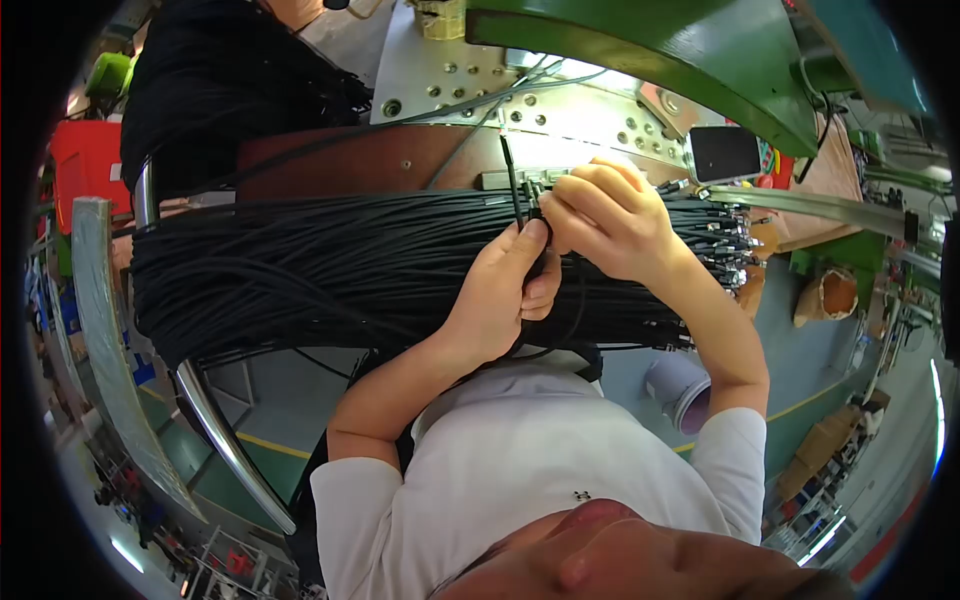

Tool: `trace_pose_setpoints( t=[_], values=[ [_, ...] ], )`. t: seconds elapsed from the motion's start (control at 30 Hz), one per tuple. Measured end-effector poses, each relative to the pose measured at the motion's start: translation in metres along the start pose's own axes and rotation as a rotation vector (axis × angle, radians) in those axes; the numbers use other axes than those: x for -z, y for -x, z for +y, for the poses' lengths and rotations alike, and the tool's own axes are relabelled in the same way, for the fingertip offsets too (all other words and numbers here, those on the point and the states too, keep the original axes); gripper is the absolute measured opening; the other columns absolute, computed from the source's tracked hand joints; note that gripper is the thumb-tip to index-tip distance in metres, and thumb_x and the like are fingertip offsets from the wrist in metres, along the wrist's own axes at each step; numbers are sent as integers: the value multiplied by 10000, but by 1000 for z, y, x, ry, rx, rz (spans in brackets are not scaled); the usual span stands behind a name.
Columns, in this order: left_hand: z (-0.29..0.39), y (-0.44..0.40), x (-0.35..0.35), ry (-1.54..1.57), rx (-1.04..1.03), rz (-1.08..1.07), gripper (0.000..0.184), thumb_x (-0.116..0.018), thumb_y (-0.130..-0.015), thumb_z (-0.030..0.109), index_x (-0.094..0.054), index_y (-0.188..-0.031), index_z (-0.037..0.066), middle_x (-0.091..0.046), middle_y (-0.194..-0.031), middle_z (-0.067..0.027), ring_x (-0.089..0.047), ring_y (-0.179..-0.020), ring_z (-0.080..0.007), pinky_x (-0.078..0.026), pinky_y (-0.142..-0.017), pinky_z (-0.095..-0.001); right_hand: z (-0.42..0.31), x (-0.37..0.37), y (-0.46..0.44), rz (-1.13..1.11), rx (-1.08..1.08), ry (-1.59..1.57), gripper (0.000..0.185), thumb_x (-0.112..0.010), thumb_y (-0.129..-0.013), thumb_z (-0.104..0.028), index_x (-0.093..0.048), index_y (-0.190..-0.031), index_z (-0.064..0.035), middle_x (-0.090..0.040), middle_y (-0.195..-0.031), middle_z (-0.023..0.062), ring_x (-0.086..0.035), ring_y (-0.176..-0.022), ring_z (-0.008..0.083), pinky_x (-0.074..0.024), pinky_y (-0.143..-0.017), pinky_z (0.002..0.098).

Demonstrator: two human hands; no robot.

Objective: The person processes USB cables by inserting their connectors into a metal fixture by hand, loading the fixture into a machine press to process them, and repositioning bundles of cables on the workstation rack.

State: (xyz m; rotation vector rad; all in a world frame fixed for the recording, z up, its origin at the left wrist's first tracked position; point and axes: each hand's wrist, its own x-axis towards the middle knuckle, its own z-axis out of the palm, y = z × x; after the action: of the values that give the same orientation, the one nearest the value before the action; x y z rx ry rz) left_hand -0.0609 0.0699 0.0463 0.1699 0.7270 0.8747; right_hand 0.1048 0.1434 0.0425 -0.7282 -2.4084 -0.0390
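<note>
My left hand is closed around black cable, its thumb pressed on top; a thin dark length sticks up past the thumb. Right beside it, my right hand has its fingers curled into a pinch near small silvery cable ends. What lies between those fingertips is hidden. Under both hands a thick bundle of black cables runs sideways across my lap area. Many metal-tipped connectors show at the bundle's right end.
Beyond the bundle is a metal plate with holes, under a green machine frame. A dark-screened device lies at the right. More black cables hang at the far left. A chrome bar and a bucket are lower down.
</note>
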Motion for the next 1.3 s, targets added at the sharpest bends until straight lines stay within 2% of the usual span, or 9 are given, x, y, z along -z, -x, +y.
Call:
trace_pose_setpoints(
  t=[0.23, 0.43, 0.57, 0.9, 1.07, 1.17, 1.2, 1.27, 1.3],
  values=[
    [4, 2, -8, -359, -54, -2, 272, -422, -1007, 270, -561, -991, 37, -431, -569, 4, -314, -472, -49, -245, -429, -192, -1, 5, 1, 69, 132, 113, 171, -631, -765, -97, -619, -935, -106, -582, -919, 12, -543, -741, 150, -483, -704, 281],
    [-11, 10, 2, -716, -437, 65, 299, -379, -1020, 277, -550, -972, 37, -410, -554, 17, -300, -468, -41, -219, -416, -180, 31, 0, 28, 27, -320, 153, 206, -632, -756, -44, -622, -959, -74, -599, -970, 43, -576, -778, 211, -485, -708, 323],
    [15, 15, -7, -84, -339, 51, 262, -390, -1009, 243, -546, -940, 46, -370, -554, 40, -271, -472, -38, -211, -419, -177, 22, -15, 25, -276, -233, -140, 253, -605, -751, -41, -596, -1001, -75, -588, -1018, 49, -579, -786, 221, -484, -671, 311],
    [0, -9, 0, 98, 10, -6, 272, -410, -992, 236, -571, -948, 23, -347, -528, 46, -252, -455, -59, -211, -417, -191, 21, -4, 12, -516, -233, -120, 199, -549, -781, -67, -577, -978, -78, -584, -1041, 48, -583, -798, 226, -486, -683, 322],
    [5, -5, -11, -66, 214, -219, 281, -415, -983, 234, -579, -951, 9, -475, -568, -13, -345, -457, -95, -283, -431, -204, 0, 11, -2, -54, 60, -21, 152, -579, -793, -98, -548, -935, -54, -546, -971, 54, -562, -690, 222, -478, -642, 304],
    [22, 20, -19, -531, 268, -253, 307, -414, -974, 237, -591, -971, -13, -583, -666, -101, -458, -500, -130, -362, -497, -216, 21, 12, 27, -10, -143, -23, 254, -632, -734, -8, -611, -981, -62, -605, -1009, 80, -584, -787, 217, -477, -689, 307],
    [21, 23, -17, -775, -211, -93, 354, -398, -977, 254, -603, -1002, -33, -611, -695, -118, -506, -528, -141, -397, -534, -216, 30, 10, 35, 1, -239, -24, 262, -641, -730, 13, -615, -982, -56, -615, -988, 76, -581, -770, 218, -477, -695, 308],
    [31, 33, -21, -699, -723, 114, 426, -369, -983, 274, -628, -1034, -61, -649, -732, -147, -568, -551, -157, -444, -575, -218, 35, 5, 44, 10, -341, -31, 272, -650, -726, 34, -619, -983, -50, -625, -967, 73, -578, -752, 218, -477, -702, 310],
    [49, 41, -33, -409, -743, 139, 451, -357, -986, 277, -642, -1034, -69, -658, -740, -159, -581, -546, -163, -456, -579, -220, 34, 2, 43, -17, -332, -41, 259, -644, -733, 37, -619, -976, -48, -628, -952, 70, -579, -746, 219, -478, -698, 309]
  ],
)
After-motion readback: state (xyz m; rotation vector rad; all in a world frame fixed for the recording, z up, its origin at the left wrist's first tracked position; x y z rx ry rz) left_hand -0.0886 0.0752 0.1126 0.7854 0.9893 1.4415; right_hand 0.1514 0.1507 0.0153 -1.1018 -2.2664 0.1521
